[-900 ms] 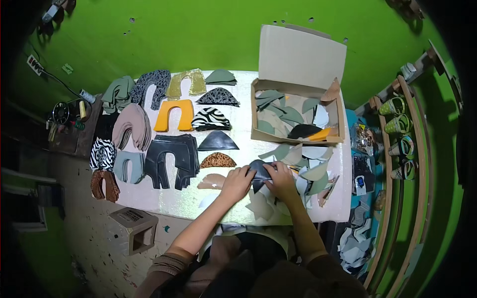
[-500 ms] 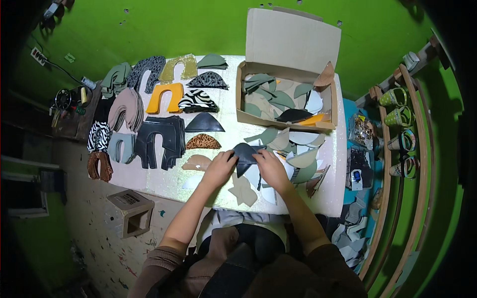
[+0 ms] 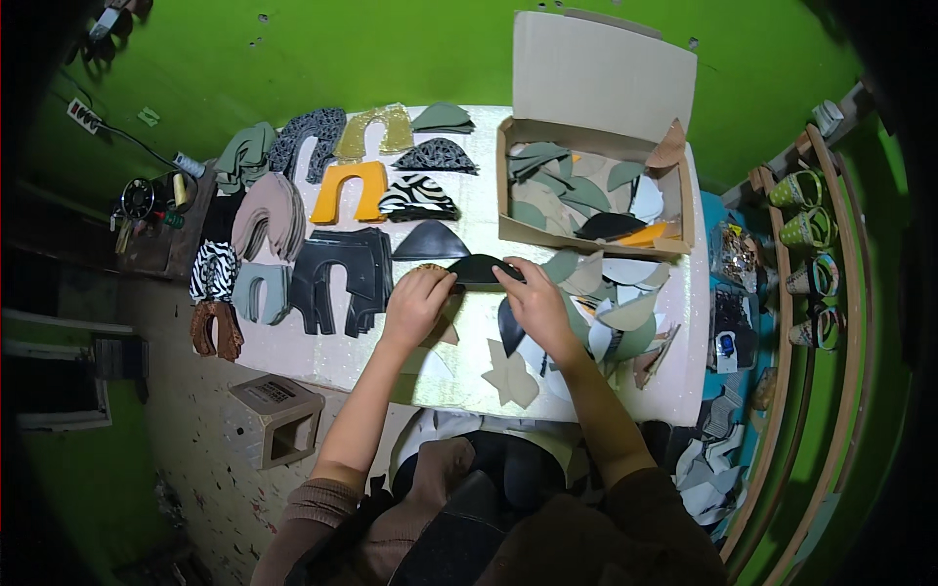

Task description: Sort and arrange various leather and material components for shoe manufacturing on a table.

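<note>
My left hand (image 3: 420, 301) and my right hand (image 3: 537, 305) grip the two ends of a black half-moon piece (image 3: 479, 270) of leather-like sheet, held above the table. It lies just in front of a dark grey half-moon piece (image 3: 430, 241) and partly covers the animal-print one behind my left fingers. Another dark pointed piece (image 3: 510, 328) rests beside my right hand. Loose green, beige and white half-moon pieces (image 3: 625, 314) lie heaped to the right. A beige star-like piece (image 3: 510, 373) is nearer me.
Rows of arch-shaped cut pieces (image 3: 337, 278) cover the table's left side. An open cardboard box (image 3: 598, 242) of half-moon pieces stands at the back right. Sandals (image 3: 809, 230) hang on a wooden rack at right. A small wooden stool (image 3: 278, 420) is at lower left.
Both hands have moved forward and to the left over the table with the black half-moon piece. The dark pointed piece that was partly under it now lies uncovered. The view has shifted slightly.
</note>
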Motion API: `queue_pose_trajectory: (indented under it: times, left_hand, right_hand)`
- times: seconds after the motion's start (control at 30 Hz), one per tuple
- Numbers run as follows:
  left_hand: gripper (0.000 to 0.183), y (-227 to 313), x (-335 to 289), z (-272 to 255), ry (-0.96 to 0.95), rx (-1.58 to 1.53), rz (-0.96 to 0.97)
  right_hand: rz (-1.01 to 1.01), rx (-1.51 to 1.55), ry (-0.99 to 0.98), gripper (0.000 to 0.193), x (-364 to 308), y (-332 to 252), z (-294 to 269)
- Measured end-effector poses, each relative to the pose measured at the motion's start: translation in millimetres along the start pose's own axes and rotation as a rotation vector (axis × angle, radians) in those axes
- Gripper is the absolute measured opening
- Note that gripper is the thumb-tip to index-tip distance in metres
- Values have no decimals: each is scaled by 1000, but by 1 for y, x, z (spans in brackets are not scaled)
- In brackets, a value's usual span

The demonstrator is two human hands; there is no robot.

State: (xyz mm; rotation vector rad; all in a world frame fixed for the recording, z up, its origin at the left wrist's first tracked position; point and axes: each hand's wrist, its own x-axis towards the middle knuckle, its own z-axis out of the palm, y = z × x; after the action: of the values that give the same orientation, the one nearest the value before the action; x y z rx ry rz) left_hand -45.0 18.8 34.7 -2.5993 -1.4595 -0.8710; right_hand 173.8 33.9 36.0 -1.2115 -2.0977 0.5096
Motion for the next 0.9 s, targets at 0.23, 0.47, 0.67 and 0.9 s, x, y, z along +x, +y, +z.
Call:
queue_pose_trajectory:
  times: [0.23, 0.47, 0.67, 0.9]
  left_hand:
    - [29, -63, -8, -6, -60, 21, -117]
    - [28, -100, -9, 7, -110, 79, -67]
    - [28, -111, -16, 17, -163, 66, -2]
    - [26, -105, -14, 14, -137, 28, 19]
  right_hand:
    - [-66, -13, -33, 38, 50, 8, 66]
    - [-36, -126, -64, 32, 68, 11, 100]
    - [-50, -156, -59, 36, 63, 11, 105]
    - [-88, -130, 4, 41, 59, 5, 98]
